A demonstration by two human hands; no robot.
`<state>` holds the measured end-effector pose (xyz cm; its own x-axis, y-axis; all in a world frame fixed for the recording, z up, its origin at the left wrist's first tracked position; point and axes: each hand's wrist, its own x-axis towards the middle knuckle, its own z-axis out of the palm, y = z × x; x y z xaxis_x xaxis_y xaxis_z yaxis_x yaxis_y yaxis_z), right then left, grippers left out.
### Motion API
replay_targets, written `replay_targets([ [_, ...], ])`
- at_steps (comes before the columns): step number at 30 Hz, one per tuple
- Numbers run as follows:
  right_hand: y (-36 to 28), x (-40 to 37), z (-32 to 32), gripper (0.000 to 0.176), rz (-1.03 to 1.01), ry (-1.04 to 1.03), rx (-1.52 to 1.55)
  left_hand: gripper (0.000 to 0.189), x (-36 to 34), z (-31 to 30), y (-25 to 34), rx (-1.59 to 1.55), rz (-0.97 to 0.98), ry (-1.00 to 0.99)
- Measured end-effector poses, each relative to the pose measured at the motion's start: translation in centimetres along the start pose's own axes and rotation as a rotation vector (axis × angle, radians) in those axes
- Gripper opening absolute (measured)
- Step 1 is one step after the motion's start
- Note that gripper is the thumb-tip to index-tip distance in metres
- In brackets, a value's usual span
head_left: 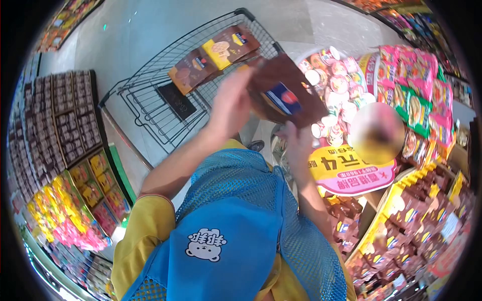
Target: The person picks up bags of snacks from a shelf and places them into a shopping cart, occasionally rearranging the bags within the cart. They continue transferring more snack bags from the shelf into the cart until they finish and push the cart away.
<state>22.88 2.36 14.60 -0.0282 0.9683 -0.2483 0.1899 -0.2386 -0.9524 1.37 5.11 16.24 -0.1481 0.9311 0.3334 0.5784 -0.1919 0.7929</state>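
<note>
A dark brown snack bag (311, 95) with a blue and red logo is held up in front of me. My left hand (233, 103), somewhat blurred, is closed on its left side, with the fingertips partly hidden behind it. At the bag's lower edge my right hand (297, 143) grips it, also partly blurred. Just beyond my left hand stands a wire shopping cart (143, 80). Inside lie brown and yellow snack bags (193, 70), side by side, with a biscuit-like picture on the packaging.
Cup-shaped packs (339, 83) are heaped to the right behind a pink and yellow price sign (351, 173). More brown bags (411, 220) fill a yellow-edged display at lower right. Shelves of small packs (60, 120) stand on the left. Pink bags (414, 67) hang at upper right.
</note>
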Motion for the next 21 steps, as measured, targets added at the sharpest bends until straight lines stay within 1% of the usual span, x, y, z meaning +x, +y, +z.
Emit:
replay_targets([
  [1,0.7,1.7,3.1,0.02,0.001,-0.049,0.012,0.047,0.7,-1.2,-2.5,0.052,-0.078,0.028],
  [3,2.0,4.7,8.5,0.022,0.096,-0.172,0.082,0.045,1.9,-3.1,-7.1,0.205,-0.137,0.096],
  [4,2.3,6.0,10.7,0.022,0.113,-0.188,0.072,0.044,2.6,-4.0,-9.3,0.238,-0.169,0.095],
  [6,2.9,9.0,14.8,0.027,0.291,-0.317,0.185,0.041,3.9,-5.2,-14.1,0.287,-0.209,0.073],
  [7,3.8,10.1,16.6,0.027,0.302,-0.326,0.177,0.041,4.2,-5.4,-16.6,0.302,-0.221,0.051],
  [8,5.3,11.1,18.1,0.028,0.374,-0.379,0.175,0.041,4.4,-5.4,-18.9,0.301,-0.236,0.051],
  [9,6.9,11.9,19.7,0.028,0.446,-0.432,0.172,0.04,4.5,-5.3,-21.5,0.314,-0.31,0.034],
  [10,8.2,12.3,21.4,0.026,0.516,-0.393,0.193,0.04,4.3,-5.1,-24.0,0.327,-0.385,0.015],
  [11,9.4,12.5,22.7,0.026,0.53,-0.4,0.185,0.04,3.9,-5.1,-26.4,0.327,-0.402,0.013],
  [13,11.3,13.3,25.0,0.025,0.725,-0.402,0.208,0.042,3.5,-5.1,-30.5,0.314,-0.64,-0.164],
  [14,12.3,13.4,25.8,0.026,0.721,-0.433,0.229,0.042,3.2,-5.0,-31.8,0.314,-0.647,-0.166],
  [16,13.2,13.9,27.4,0.027,0.744,-0.444,0.228,0.041,2.8,-4.9,-33.1,0.404,-0.478,-0.076],
  [18,13.8,14.2,28.8,0.028,0.767,-0.457,0.226,0.043,2.7,-5.2,-34.4,0.43,-0.475,-0.077],
  [20,14.0,14.9,30.2,0.03,0.719,-0.537,0.222,0.045,2.8,-5.6,-35.3,0.46,-0.465,-0.072],
  [21,14.7,15.4,31.0,0.03,0.723,-0.543,0.224,0.047,2.7,-5.7,-36.0,0.47,-0.445,-0.038],
])
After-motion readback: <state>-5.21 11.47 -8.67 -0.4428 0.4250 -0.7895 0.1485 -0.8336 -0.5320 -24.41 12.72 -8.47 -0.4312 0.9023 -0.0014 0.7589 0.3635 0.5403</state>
